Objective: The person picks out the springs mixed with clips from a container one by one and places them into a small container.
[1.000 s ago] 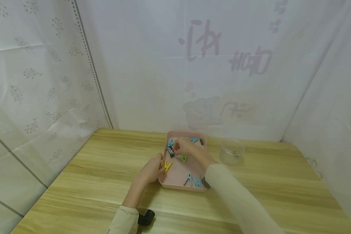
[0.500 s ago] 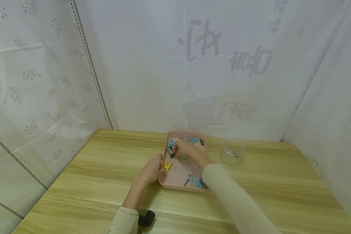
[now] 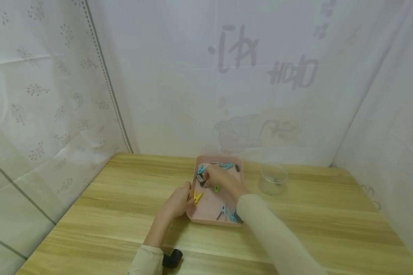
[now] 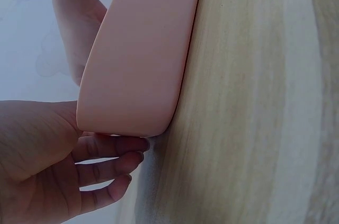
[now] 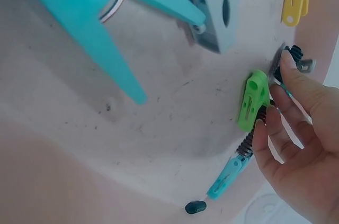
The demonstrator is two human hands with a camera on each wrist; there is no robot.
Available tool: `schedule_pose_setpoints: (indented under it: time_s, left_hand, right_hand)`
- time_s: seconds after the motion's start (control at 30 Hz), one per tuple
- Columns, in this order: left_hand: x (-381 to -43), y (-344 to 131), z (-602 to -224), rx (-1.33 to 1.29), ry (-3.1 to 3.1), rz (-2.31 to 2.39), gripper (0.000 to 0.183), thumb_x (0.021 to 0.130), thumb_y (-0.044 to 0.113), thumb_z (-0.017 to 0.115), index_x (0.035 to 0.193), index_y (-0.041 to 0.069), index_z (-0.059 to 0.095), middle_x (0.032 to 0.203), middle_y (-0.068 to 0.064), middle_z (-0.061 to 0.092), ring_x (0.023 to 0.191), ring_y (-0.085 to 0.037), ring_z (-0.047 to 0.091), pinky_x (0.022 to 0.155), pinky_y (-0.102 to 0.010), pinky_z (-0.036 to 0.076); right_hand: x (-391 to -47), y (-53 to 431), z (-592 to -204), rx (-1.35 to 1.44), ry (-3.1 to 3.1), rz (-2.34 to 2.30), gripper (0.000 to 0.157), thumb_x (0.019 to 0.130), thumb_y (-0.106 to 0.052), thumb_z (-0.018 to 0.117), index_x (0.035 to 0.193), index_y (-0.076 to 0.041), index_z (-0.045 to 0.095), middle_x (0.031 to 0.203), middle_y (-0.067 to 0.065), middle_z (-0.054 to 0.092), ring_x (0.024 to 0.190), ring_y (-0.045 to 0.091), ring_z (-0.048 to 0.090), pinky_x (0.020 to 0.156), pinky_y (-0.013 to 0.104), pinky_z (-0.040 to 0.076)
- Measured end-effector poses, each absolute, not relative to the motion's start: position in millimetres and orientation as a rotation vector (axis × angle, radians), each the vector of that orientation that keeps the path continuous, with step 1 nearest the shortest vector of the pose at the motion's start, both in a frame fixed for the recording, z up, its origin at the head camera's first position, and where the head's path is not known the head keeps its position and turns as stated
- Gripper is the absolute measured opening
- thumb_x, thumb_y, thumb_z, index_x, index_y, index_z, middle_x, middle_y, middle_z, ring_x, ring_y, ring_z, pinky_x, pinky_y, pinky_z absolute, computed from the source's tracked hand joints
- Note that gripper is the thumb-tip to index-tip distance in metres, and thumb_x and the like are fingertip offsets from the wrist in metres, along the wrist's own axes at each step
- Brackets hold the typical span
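Observation:
My left hand (image 3: 177,200) holds the near left part of a pink tray (image 3: 213,220); in the left wrist view its fingers (image 4: 108,173) lie against the outside of the tray's corner. Inside the tray my right hand (image 3: 216,176) is at the left wall. Its thumb and index finger pinch a small black-and-silver piece (image 5: 297,61), whose kind I cannot tell. Close to those fingers lies a green clothespin (image 5: 254,99). A yellow clothespin (image 3: 197,197) sits by my left thumb. Blue clothespins (image 3: 226,166) lie at the tray's far end, and a large blue one (image 5: 85,23) at the near end.
A clear round tub (image 3: 273,180) with a little dark content stands right of the tray on the wooden table (image 3: 124,214). A small black piece (image 3: 237,168) lies in the tray's far right corner. Behind the table hangs a printed white curtain (image 3: 172,84).
My right hand has shifted slightly down and left around the black-and-silver piece, which has turned a little. The left hand and the tray stay in place.

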State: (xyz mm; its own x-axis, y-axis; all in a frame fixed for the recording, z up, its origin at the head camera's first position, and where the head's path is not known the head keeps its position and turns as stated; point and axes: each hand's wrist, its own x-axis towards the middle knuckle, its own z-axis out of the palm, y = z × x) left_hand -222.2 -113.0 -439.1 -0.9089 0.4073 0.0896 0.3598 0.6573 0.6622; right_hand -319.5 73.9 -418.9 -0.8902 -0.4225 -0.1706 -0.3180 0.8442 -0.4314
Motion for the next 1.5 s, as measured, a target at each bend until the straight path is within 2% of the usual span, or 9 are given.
schedule_pose_setpoints:
  time_s: [0.27, 0.47, 0.6, 0.7, 0.93, 1.23, 1.5]
  left_hand:
    - [-221.8, -113.2, -441.2, 0.634, 2.802, 1.093, 0.016, 0.094, -0.005, 0.062, 0.103, -0.001, 0.050, 0.075, -0.003, 0.052, 0.063, -0.014, 0.047, 0.054, -0.024, 0.037]
    - [-222.5, -112.6, -440.9, 0.630, 2.807, 1.088, 0.017, 0.093, -0.005, 0.063, 0.102, -0.001, 0.050, 0.074, -0.002, 0.052, 0.064, -0.014, 0.047, 0.055, -0.025, 0.037]
    - [-222.9, -112.8, -441.3, 0.632, 2.816, 1.078, 0.017, 0.092, -0.005, 0.063, 0.102, 0.000, 0.049, 0.074, -0.002, 0.052, 0.064, -0.015, 0.048, 0.055, -0.026, 0.038]
    - [-222.9, -113.1, -441.0, 0.625, 2.812, 1.079, 0.017, 0.092, -0.005, 0.062, 0.103, -0.001, 0.049, 0.075, -0.003, 0.052, 0.064, -0.015, 0.048, 0.055, -0.026, 0.038]
    - [-222.6, -112.7, -440.4, 0.616, 2.816, 1.076, 0.017, 0.093, -0.005, 0.062, 0.104, -0.001, 0.050, 0.075, -0.003, 0.052, 0.064, -0.015, 0.047, 0.055, -0.025, 0.037]
    - [-223.0, -113.2, -440.6, 0.618, 2.811, 1.080, 0.017, 0.093, -0.005, 0.063, 0.103, -0.002, 0.051, 0.076, -0.004, 0.053, 0.065, -0.015, 0.049, 0.055, -0.026, 0.039]
    - [-221.6, -112.4, -438.7, 0.621, 2.801, 1.074, 0.016, 0.094, -0.005, 0.062, 0.104, -0.002, 0.050, 0.076, -0.004, 0.053, 0.065, -0.015, 0.048, 0.056, -0.025, 0.038]
  right_hand:
    - [-317.1, 79.1, -411.7, -0.617, 2.744, -0.566, 0.012, 0.092, -0.011, 0.082, 0.086, -0.009, 0.072, 0.087, 0.000, 0.064, 0.082, 0.015, 0.053, 0.076, 0.029, 0.049]
    - [-316.0, 84.8, -405.6, -0.603, 2.730, -0.577, 0.004, 0.094, -0.012, 0.081, 0.093, -0.011, 0.077, 0.098, -0.001, 0.070, 0.091, 0.016, 0.059, 0.084, 0.032, 0.054]
    - [-315.2, 86.3, -401.9, -0.585, 2.765, -0.554, 0.004, 0.093, -0.013, 0.082, 0.095, -0.013, 0.078, 0.105, 0.000, 0.073, 0.102, 0.018, 0.065, 0.091, 0.036, 0.057]
    - [-314.1, 87.5, -397.3, -0.578, 2.778, -0.550, 0.006, 0.093, -0.013, 0.082, 0.098, -0.013, 0.078, 0.108, 0.002, 0.072, 0.104, 0.020, 0.065, 0.091, 0.036, 0.057]
    - [-314.5, 90.8, -390.7, -0.596, 2.733, -0.652, 0.007, 0.096, -0.006, 0.076, 0.103, -0.006, 0.078, 0.108, 0.007, 0.074, 0.102, 0.023, 0.069, 0.089, 0.036, 0.059]
    - [-314.6, 96.3, -394.3, -0.638, 2.725, -0.811, 0.011, 0.096, -0.012, 0.078, 0.103, -0.003, 0.078, 0.098, 0.007, 0.073, 0.089, 0.019, 0.067, 0.079, 0.030, 0.058]
    - [-308.4, 99.9, -397.0, -0.659, 2.714, -0.934, 0.015, 0.098, -0.010, 0.075, 0.107, 0.001, 0.077, 0.102, 0.011, 0.075, 0.092, 0.023, 0.071, 0.079, 0.032, 0.060]
